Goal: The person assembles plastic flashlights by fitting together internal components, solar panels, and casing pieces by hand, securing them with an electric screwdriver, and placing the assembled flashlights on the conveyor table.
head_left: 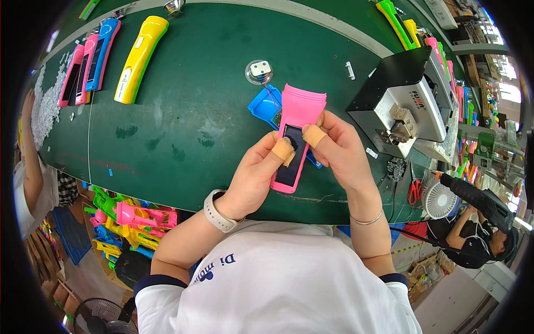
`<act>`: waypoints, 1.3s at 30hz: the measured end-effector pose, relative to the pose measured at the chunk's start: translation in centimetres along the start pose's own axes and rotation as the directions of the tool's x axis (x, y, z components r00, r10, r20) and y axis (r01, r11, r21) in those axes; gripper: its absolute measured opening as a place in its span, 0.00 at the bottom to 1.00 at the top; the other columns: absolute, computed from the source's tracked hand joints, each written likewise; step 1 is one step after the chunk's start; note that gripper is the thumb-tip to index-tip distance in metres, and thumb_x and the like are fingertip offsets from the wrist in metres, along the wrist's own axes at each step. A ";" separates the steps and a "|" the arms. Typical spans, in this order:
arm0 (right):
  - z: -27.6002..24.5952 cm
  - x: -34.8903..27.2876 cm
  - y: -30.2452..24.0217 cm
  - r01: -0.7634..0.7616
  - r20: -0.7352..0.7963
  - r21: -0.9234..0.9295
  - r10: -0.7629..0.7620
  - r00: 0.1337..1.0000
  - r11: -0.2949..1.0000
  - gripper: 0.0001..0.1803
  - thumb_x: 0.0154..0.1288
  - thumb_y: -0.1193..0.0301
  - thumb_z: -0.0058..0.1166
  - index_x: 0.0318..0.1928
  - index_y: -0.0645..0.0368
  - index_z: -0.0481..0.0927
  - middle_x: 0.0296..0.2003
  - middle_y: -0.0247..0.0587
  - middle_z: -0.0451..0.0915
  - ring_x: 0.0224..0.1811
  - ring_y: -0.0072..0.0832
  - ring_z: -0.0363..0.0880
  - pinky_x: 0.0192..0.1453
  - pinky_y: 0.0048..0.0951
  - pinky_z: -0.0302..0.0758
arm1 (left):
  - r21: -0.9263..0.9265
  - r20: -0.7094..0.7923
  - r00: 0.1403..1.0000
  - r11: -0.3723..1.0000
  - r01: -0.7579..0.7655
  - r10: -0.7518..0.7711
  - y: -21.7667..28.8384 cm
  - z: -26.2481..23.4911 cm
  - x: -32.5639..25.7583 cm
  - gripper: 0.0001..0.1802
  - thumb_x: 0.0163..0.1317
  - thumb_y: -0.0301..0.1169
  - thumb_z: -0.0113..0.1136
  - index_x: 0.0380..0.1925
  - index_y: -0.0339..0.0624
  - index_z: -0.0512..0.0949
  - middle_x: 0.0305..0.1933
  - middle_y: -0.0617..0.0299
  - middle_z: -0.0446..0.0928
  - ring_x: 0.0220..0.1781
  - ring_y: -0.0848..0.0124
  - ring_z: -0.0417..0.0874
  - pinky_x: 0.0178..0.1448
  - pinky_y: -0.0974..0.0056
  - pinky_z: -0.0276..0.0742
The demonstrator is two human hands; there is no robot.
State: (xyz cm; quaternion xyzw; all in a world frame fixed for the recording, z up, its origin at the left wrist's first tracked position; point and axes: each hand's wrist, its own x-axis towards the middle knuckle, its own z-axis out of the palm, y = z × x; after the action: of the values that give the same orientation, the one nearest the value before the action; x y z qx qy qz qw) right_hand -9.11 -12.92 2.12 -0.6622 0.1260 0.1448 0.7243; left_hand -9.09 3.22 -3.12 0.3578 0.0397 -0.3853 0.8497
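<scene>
Between my hands is a pink flashlight housing half (303, 106) with a flared top and a dark rectangular panel (291, 156) in its handle. My left hand (256, 172) grips its left edge, the taped thumb pressing on the panel. My right hand (339, 147) is closed on the right edge, its taped thumb at the panel's upper end. Partly hidden behind lies a blue housing half (263, 106). Thin wires run from it to a round clear lamp head (259, 71) with a white back piece on the green table.
A yellow-green flashlight (139, 61) and several pink and blue ones (100, 55) lie at the left. A black and silver machine (400, 106) stands at the right, near red scissors (415, 190) and a small white fan (440, 199). Colourful shells (133, 222) fill a box below the table edge.
</scene>
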 end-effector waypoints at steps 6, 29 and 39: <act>-0.6 0.0 0.4 -0.067 0.046 0.101 0.062 0.997 0.993 0.09 0.66 0.68 0.52 0.40 0.61 0.76 0.24 0.19 0.68 0.23 0.07 0.58 0.25 0.14 0.54 | -0.009 -0.009 1.000 1.000 0.000 0.000 0.2 0.6 0.0 0.18 0.71 0.39 0.44 0.55 0.39 0.68 0.42 0.69 0.74 0.40 0.84 0.74 0.46 0.74 0.72; -0.2 -0.1 0.3 0.161 0.056 0.031 -0.163 0.985 0.986 0.12 0.63 0.70 0.56 0.43 0.62 0.73 0.31 0.25 0.73 0.30 0.10 0.66 0.33 0.16 0.66 | 0.097 0.015 0.999 0.994 0.045 -0.046 1.3 -0.1 0.2 0.11 0.64 0.30 0.58 0.44 0.38 0.75 0.36 0.69 0.77 0.36 0.83 0.73 0.42 0.74 0.71; -0.6 -0.9 0.5 0.348 0.007 -0.544 -0.410 0.912 0.764 0.15 0.60 0.68 0.56 0.46 0.61 0.74 0.26 0.33 0.70 0.24 0.19 0.66 0.25 0.22 0.63 | 0.141 -0.049 0.997 0.988 -0.059 0.066 -0.4 1.7 0.0 0.12 0.66 0.33 0.56 0.45 0.38 0.75 0.36 0.69 0.76 0.37 0.83 0.72 0.43 0.74 0.70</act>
State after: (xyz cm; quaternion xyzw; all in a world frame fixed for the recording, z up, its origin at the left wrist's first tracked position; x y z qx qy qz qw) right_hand -10.15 -13.54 1.93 -0.8557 -0.0151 -0.0130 0.5171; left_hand -9.67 1.95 -2.14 0.4278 0.0241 -0.3506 0.8328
